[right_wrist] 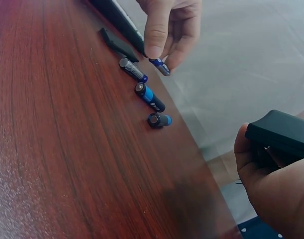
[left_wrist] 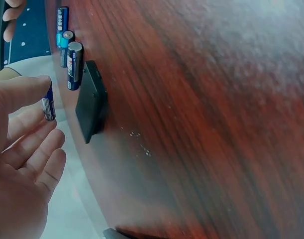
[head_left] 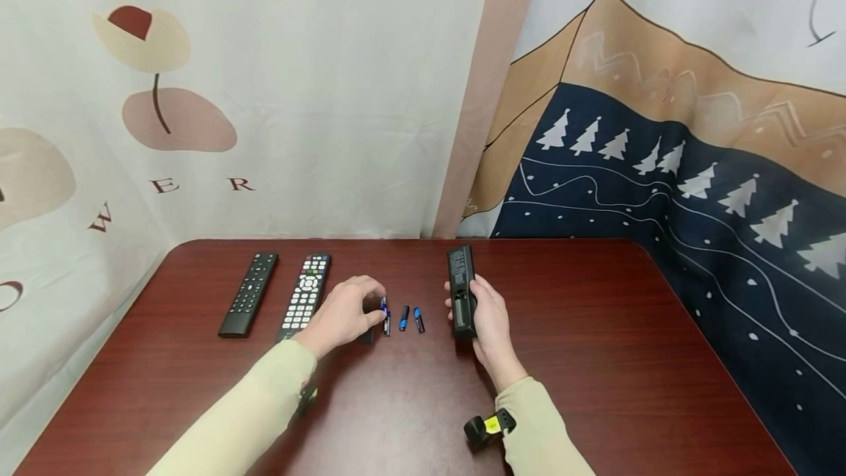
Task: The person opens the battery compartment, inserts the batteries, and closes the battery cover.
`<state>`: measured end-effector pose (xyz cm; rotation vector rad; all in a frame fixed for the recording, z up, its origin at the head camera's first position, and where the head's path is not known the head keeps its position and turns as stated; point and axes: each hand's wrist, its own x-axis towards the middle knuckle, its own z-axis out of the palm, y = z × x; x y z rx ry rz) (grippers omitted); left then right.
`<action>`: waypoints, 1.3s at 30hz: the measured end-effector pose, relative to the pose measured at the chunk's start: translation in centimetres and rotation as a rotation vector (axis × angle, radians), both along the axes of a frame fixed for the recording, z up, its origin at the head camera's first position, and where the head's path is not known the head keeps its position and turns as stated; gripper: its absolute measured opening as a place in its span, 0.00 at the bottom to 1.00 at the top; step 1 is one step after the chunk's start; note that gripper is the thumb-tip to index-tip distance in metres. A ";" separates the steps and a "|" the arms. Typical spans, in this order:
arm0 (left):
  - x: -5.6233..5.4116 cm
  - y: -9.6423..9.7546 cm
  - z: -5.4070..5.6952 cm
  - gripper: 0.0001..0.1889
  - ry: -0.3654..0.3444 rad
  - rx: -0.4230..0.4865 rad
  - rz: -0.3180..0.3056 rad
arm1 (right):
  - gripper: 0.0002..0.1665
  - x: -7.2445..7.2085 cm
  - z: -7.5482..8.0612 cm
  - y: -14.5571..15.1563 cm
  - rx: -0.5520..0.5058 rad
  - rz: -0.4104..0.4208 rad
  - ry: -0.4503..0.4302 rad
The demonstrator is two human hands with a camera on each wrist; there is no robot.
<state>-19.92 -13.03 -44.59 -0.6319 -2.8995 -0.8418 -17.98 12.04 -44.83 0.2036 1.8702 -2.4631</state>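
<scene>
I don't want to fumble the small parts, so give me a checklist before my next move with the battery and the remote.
1. Battery secure in the left hand: ok, pinched between thumb and fingers.
2. Remote gripped by the right hand: ok.
3. Remote's back turned toward the head camera: ok, its label side shows.
4. Loose batteries on the table: ok, three lie near the flat black piece, which looks like a cover.
5. Battery brought to the remote: not ok, they are well apart.
6. Plus and minus marks matched: cannot tell, too small to read.
</scene>
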 end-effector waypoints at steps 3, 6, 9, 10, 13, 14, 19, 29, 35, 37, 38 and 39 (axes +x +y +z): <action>0.1 0.2 0.2 0.14 -0.003 0.008 0.003 | 0.28 -0.1 0.0 0.0 -0.001 0.001 -0.009; 0.1 0.5 0.3 0.14 0.000 0.012 0.006 | 0.28 -0.1 -0.1 -0.1 0.002 0.004 -0.008; 0.2 0.6 0.4 0.14 0.002 0.013 0.008 | 0.28 -0.1 -0.1 -0.1 0.002 0.007 -0.009; 0.2 0.7 0.4 0.14 0.006 0.012 0.008 | 0.28 0.0 -0.1 -0.1 0.001 0.007 -0.009; 0.3 0.9 0.4 0.14 0.008 0.019 0.004 | 0.28 0.0 -0.1 -0.2 -0.006 0.004 -0.010; 0.3 0.9 0.4 0.14 0.011 0.021 0.003 | 0.28 0.0 -0.1 -0.2 -0.008 0.004 -0.010; 0.4 1.2 0.4 0.15 0.030 0.028 -0.008 | 0.28 0.0 -0.3 -0.3 -0.009 0.011 -0.014; 0.7 1.9 0.7 0.16 0.058 0.065 -0.032 | 0.28 0.0 -0.3 -0.5 0.001 0.019 -0.026; 0.7 2.5 0.9 0.16 0.099 0.093 -0.068 | 0.28 -0.1 -0.2 -0.7 -0.002 0.015 -0.024; 0.7 2.7 1.0 0.16 0.104 0.095 -0.073 | 0.28 -0.1 -0.2 -0.7 -0.004 0.017 -0.027; 0.7 2.8 1.1 0.16 0.101 0.099 -0.074 | 0.28 -0.1 -0.2 -0.7 -0.007 0.019 -0.029; 0.7 2.8 1.2 0.16 0.100 0.101 -0.075 | 0.28 -0.2 -0.2 -0.8 -0.010 0.020 -0.030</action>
